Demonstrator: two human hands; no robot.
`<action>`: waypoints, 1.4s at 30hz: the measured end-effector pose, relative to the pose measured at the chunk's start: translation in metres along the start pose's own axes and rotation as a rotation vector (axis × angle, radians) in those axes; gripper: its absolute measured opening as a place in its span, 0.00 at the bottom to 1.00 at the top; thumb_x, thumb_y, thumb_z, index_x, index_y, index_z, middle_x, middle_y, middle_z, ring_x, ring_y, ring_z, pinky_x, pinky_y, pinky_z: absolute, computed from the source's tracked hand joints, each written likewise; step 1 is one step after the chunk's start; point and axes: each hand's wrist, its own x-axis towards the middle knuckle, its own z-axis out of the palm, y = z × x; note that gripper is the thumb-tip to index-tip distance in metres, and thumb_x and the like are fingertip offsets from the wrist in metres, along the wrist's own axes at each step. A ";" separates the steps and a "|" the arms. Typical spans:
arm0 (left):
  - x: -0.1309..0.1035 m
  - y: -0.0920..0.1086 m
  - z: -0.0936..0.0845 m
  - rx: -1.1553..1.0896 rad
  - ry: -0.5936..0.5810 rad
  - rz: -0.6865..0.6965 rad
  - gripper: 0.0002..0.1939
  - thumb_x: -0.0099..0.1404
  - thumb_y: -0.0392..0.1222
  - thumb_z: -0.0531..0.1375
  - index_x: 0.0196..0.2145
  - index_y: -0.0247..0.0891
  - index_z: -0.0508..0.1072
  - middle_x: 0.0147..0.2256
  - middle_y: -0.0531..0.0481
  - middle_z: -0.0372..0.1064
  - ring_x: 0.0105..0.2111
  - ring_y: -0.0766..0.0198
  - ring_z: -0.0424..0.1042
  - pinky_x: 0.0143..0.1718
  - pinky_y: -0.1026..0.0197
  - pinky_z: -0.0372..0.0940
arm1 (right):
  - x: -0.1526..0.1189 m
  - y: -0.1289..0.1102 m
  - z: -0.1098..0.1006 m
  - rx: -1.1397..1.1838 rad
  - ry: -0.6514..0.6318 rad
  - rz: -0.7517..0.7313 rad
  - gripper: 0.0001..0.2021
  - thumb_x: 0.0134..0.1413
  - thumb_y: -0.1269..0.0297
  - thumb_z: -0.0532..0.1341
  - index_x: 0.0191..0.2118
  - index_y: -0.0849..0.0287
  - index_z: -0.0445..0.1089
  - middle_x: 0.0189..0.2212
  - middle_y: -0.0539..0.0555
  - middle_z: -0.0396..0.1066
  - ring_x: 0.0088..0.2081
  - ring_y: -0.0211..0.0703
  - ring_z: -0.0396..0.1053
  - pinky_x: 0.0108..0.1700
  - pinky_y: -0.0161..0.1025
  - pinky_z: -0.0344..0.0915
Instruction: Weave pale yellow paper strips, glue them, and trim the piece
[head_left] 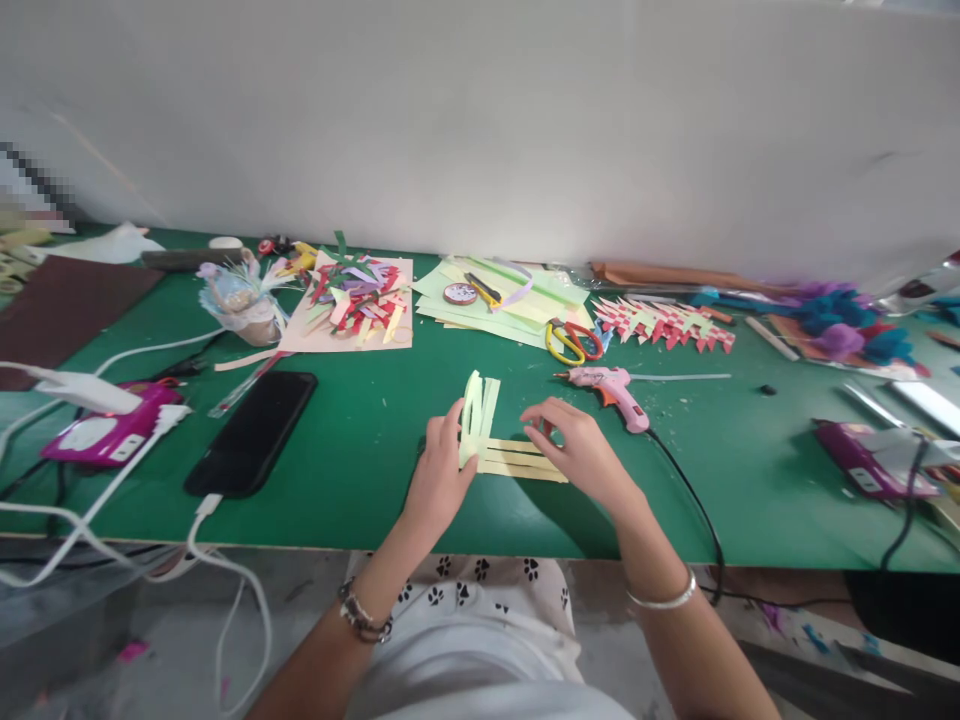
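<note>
In front of the person, pale green strips (489,408) meet yellow strips (514,465) on the surface (360,440); the left hand (439,470) pinches the green, the right hand (574,440) curls by the yellow, its grip unclear to me, near a pink glue gun (611,385)

no lettering, number or brand can be read. the 1 clear printed motif is black paw prints (531,570) on the pale trousers (502,585) at the near edge. dark marks on the round disc (460,293), far middle, and small marks on the pink glue gun (606,379), right of middle, are illegible.
</note>
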 end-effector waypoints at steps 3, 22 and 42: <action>0.003 -0.003 -0.001 -0.166 0.002 -0.062 0.34 0.59 0.33 0.55 0.60 0.41 0.43 0.42 0.45 0.59 0.31 0.67 0.67 0.32 0.61 0.66 | -0.006 0.001 -0.004 0.006 0.018 0.025 0.06 0.56 0.68 0.53 0.36 0.57 0.67 0.30 0.52 0.67 0.29 0.39 0.65 0.32 0.35 0.62; 0.017 -0.002 -0.043 -0.239 -0.116 -0.054 0.33 0.61 0.40 0.54 0.61 0.37 0.45 0.24 0.58 0.59 0.23 0.68 0.61 0.27 0.66 0.60 | -0.019 0.004 -0.018 0.053 0.126 0.093 0.07 0.56 0.66 0.53 0.34 0.57 0.68 0.31 0.54 0.69 0.31 0.41 0.66 0.32 0.37 0.64; 0.061 0.002 -0.114 0.520 -0.061 0.714 0.16 0.67 0.36 0.44 0.51 0.39 0.62 0.32 0.49 0.67 0.33 0.62 0.67 0.37 0.57 0.62 | -0.030 0.006 -0.027 -0.033 0.232 0.127 0.08 0.57 0.63 0.53 0.33 0.56 0.68 0.29 0.53 0.70 0.30 0.41 0.67 0.24 0.34 0.62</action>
